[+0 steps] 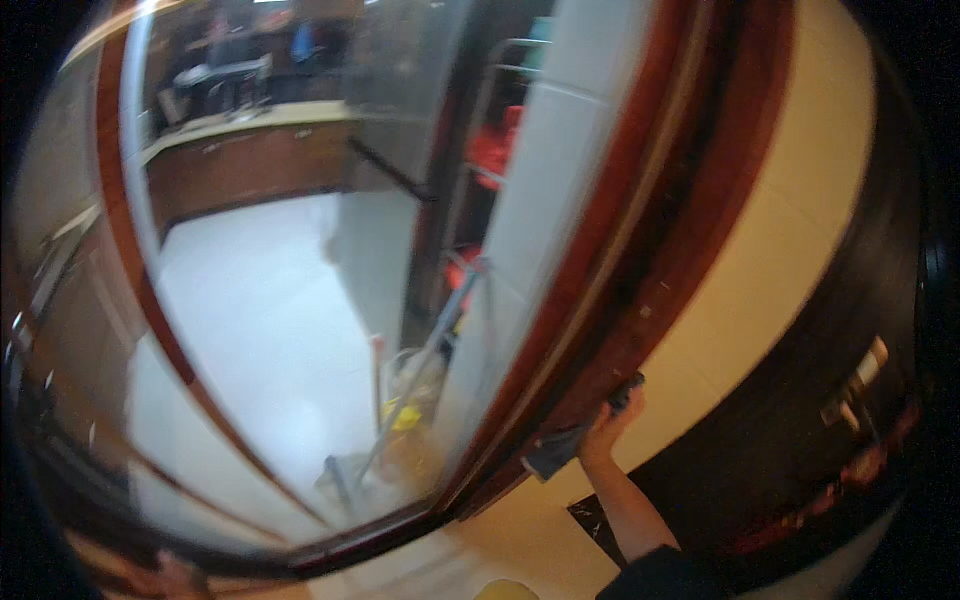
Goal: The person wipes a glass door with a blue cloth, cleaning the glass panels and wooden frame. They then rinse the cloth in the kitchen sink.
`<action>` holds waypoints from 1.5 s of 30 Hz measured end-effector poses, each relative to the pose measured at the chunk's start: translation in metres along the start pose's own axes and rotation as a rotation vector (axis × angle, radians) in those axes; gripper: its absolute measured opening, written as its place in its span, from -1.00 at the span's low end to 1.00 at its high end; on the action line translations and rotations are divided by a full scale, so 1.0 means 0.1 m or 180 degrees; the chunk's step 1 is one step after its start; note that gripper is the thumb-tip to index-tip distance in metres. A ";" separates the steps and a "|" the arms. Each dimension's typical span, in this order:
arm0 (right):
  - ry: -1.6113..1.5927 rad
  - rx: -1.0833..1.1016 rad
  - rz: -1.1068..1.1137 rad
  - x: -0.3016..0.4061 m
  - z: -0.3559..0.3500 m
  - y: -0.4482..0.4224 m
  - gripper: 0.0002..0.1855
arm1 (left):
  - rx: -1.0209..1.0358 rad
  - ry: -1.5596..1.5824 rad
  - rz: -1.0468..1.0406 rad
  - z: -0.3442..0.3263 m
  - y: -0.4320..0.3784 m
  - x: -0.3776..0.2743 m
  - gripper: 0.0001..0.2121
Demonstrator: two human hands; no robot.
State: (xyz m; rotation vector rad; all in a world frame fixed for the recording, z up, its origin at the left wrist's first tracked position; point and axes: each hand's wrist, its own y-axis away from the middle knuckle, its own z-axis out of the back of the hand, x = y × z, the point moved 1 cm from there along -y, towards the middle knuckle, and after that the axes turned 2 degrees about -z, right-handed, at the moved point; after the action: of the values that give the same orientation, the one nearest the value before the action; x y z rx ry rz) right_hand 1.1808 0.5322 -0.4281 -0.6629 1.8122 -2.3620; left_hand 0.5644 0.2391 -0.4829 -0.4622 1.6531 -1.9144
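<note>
My right hand (604, 431) reaches out at the lower right and is closed around a dark grey item (556, 451), which looks like a folded cloth or pad. It rests against or very close to the reddish-brown wooden door frame (600, 360); contact cannot be told. A black end of the held item shows above my fingers. At the bottom left, my left hand (178, 576) is blurred and partly cut off by the picture's rim. Its grip cannot be made out. Between the hands stands a glass panel (262, 360) with a brown wooden border.
Behind the glass lie a white floor (255, 300) and a counter (247, 127) with items on it. A long-handled cleaning tool (412, 382) leans near a metal rack (480, 169) with red things. A beige wall (750, 300) and dark panel (817, 330) flank the frame's right.
</note>
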 end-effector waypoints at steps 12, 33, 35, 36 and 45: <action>-0.0972 0.3677 -0.4278 0.72 1.19 0.53 -0.60 | 0.3362 0.0354 0.0628 1.08 -0.75 -0.70 -0.38; -0.4180 0.4467 -0.0247 4.74 1.67 -1.07 -0.55 | 0.3436 0.0942 0.3754 4.37 -2.17 -0.50 -0.75; -0.4303 0.3890 -0.0315 5.13 1.56 -1.29 -0.53 | 0.3082 0.0613 0.3757 4.78 -2.08 -0.26 -0.77; -0.4236 0.3709 -0.0269 5.35 1.58 -1.45 -0.48 | 0.3019 0.0448 0.4013 4.97 -2.00 -0.12 -0.77; -0.3124 0.2114 0.0613 6.60 1.46 -1.34 0.28 | 0.2132 -0.0841 0.4710 5.94 -1.21 0.91 -0.79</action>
State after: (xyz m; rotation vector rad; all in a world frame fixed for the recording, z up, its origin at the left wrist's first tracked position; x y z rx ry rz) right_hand 0.6674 0.2227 -0.0873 -1.1582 0.6098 -1.7790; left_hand 0.8230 -0.2732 -0.2676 0.6235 0.6187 -1.0009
